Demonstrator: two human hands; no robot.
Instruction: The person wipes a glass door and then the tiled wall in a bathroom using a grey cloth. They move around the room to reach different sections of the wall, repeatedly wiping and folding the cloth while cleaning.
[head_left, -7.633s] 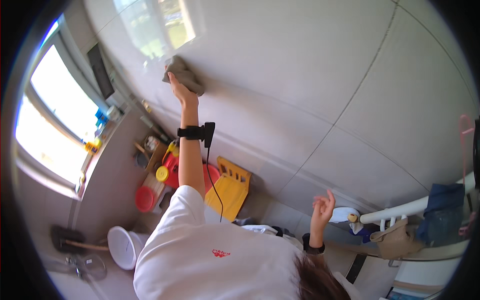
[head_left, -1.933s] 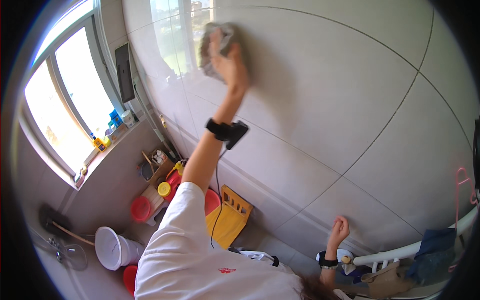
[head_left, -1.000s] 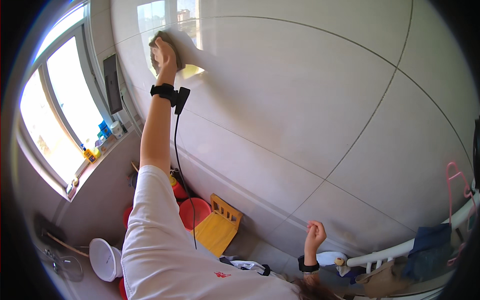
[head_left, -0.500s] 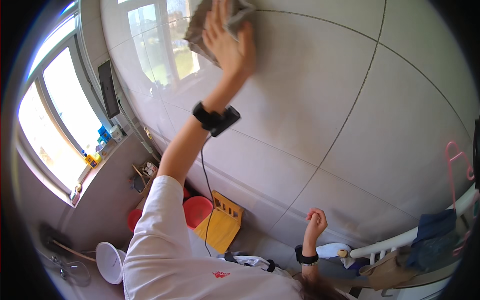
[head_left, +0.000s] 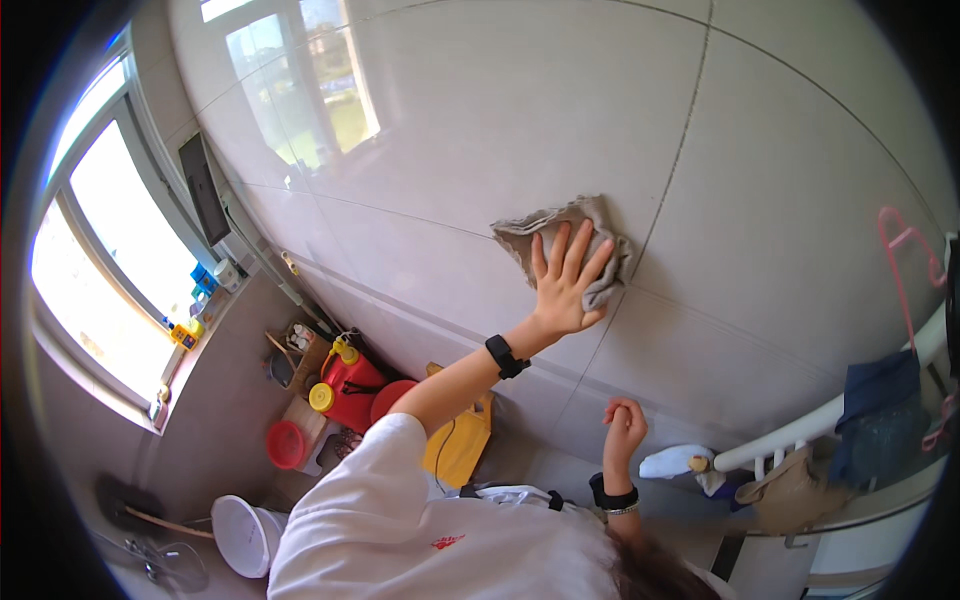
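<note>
On the tiled wall [head_left: 430, 140], my left hand [head_left: 568, 285] holds a greyish-brown cloth [head_left: 520, 235] pressed flat. Its fingers are spread over the cloth, whose folded edge bunches beside the index finger and thumb. The cloth lies just left of a dark, slanting grout line. A black band with a small box is on that wrist. Lower right, my right hand [head_left: 625, 428] is raised in front of the wall, its fingers curled into a loose fist with nothing seen in them. It also wears a black wrist band and touches nothing visible.
A window [head_left: 125, 220] with bottles on its sill is on the left. Below stand a red jug [head_left: 350, 388], a red basin [head_left: 286, 444], a yellow folding stool [head_left: 465, 445] and a white bucket [head_left: 240, 535]. A white rail [head_left: 790, 440] with hanging cloths and a pink hanger [head_left: 900, 270] is at right.
My left hand has moved down and to the right across the wall with the cloth. The right hand stays curled in nearly the same place. The whole view has shifted slightly.
</note>
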